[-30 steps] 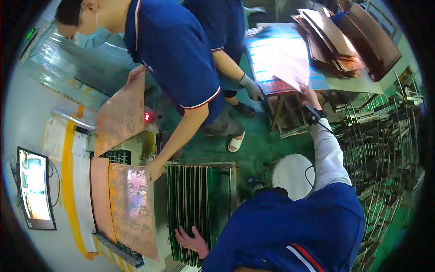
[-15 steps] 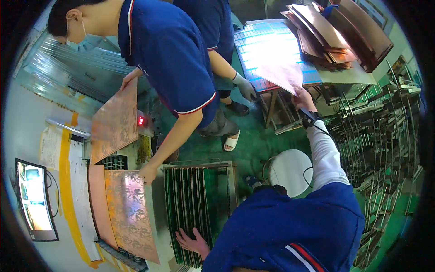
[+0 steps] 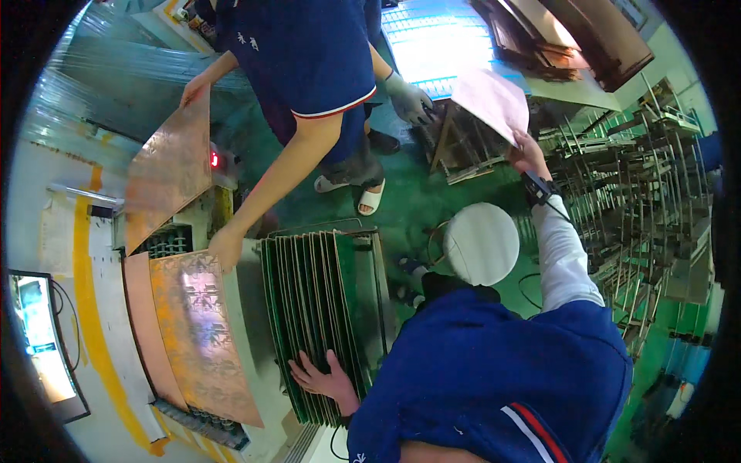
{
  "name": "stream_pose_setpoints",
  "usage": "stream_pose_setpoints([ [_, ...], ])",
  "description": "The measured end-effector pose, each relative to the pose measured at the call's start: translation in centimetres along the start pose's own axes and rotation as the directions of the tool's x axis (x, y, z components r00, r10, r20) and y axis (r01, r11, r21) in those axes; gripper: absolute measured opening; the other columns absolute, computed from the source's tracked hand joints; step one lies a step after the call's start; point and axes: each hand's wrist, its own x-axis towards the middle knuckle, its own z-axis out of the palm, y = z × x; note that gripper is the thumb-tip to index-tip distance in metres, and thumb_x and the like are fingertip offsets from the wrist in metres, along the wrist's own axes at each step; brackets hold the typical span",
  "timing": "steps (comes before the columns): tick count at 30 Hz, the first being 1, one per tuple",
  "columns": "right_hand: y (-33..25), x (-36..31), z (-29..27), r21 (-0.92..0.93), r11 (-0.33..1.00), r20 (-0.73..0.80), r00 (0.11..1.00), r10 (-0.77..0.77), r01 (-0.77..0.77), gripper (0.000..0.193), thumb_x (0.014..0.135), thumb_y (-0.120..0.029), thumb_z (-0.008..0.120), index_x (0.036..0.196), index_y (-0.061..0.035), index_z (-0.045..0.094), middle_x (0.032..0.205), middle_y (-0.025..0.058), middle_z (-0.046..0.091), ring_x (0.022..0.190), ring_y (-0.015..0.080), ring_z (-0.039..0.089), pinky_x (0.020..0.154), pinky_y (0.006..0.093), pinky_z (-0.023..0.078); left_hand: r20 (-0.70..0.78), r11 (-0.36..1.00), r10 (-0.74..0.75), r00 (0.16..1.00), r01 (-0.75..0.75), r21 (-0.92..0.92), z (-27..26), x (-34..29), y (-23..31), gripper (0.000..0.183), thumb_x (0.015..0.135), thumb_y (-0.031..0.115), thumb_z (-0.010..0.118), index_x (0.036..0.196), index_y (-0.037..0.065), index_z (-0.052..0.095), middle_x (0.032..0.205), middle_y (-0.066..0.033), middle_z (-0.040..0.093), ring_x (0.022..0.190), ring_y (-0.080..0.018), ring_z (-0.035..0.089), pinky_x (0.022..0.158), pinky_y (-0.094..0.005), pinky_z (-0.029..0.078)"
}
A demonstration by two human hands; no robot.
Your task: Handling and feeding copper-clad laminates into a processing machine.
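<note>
My right hand (image 3: 528,157), at the end of a white-sleeved arm, grips one corner of a thin pinkish sheet (image 3: 494,99). The sheet is tilted in the air, just in front of the brightly lit table. My left hand (image 3: 324,380) lies with its fingers spread on top of several upright green panels (image 3: 305,297), which stand close together in a rack. To the left, a co-worker (image 3: 297,54) holds up a copper-coloured panel (image 3: 174,166) with one hand. Their other hand is at the corner of a patterned copper panel (image 3: 202,332) on a roller conveyor.
Another worker's gloved hand (image 3: 411,100) is beside the lit table (image 3: 432,38). Stacked copper sheets (image 3: 571,38) lie at the back right. Metal racks (image 3: 633,201) crowd the right side. A round white stool (image 3: 482,243) stands on the green floor; a monitor (image 3: 48,339) is far left.
The pinkish sheet has come off the lit table toward me in my right hand. My left hand stays on the green panels. The view has shifted somewhat.
</note>
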Motion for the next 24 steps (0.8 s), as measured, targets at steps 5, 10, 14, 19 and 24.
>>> stream_pose_setpoints([
  [5,-0.5,-3.8,-2.0,-0.054,0.998,-0.029,0.999,-0.040,0.039,0.029,0.103,-0.021,0.056,0.129,-0.0110,0.061,0.094,0.0022,0.067,0.065,0.0140,0.060,0.054,0.0272,0.051,0.017,0.999,-0.024,1.000,0.024,-0.034,0.1,0.2,0.1,0.071,0.088,0.059,0.068,0.146,0.021,0.053,0.162,-0.0063,0.030,0.147,-0.0368,0.026,0.116,-0.0622,0.020],
  [10,-1.9,-5.2,1.2,-0.062,0.995,-0.031,0.997,-0.074,0.072,0.026,0.104,-0.018,0.053,0.127,-0.0095,0.061,0.098,0.0020,0.068,0.073,0.0136,0.063,0.055,0.0297,0.052,0.057,0.997,-0.073,0.996,0.073,-0.001,-0.4,-0.1,1.1,0.073,0.088,0.057,0.069,0.147,0.019,0.050,0.162,-0.0088,0.030,0.148,-0.0385,0.024,0.119,-0.0617,0.017],
  [14,-1.2,-1.7,-0.5,-0.023,0.997,0.024,0.997,-0.068,0.068,0.024,0.104,-0.017,0.054,0.125,-0.0081,0.061,0.100,0.0041,0.069,0.079,0.0151,0.064,0.062,0.0308,0.054,0.065,0.997,-0.074,0.995,0.074,0.007,-0.2,-0.1,1.5,0.075,0.088,0.056,0.069,0.148,0.016,0.049,0.162,-0.0105,0.031,0.149,-0.0391,0.023,0.119,-0.0616,0.016],
  [19,-1.5,2.9,-0.7,-0.059,0.990,0.174,0.978,-0.116,0.128,0.021,0.105,-0.017,0.051,0.120,-0.0054,0.059,0.104,0.0061,0.069,0.091,0.0180,0.068,0.076,0.0344,0.057,0.045,0.993,-0.115,0.992,0.115,0.014,0.0,-0.1,1.5,0.077,0.088,0.060,0.066,0.149,0.015,0.048,0.161,-0.0102,0.033,0.148,-0.0399,0.025,0.119,-0.0618,0.016],
  [24,-2.9,6.9,1.8,-0.110,0.989,0.036,0.995,-0.092,0.095,0.021,0.104,-0.020,0.054,0.118,-0.0074,0.062,0.094,0.0023,0.068,0.073,0.0146,0.063,0.063,0.0300,0.053,0.004,0.989,-0.149,0.989,0.150,-0.017,0.7,0.2,1.4,0.076,0.091,0.057,0.065,0.151,0.016,0.045,0.158,-0.0103,0.038,0.146,-0.0368,0.030,0.118,-0.0621,0.019],
])
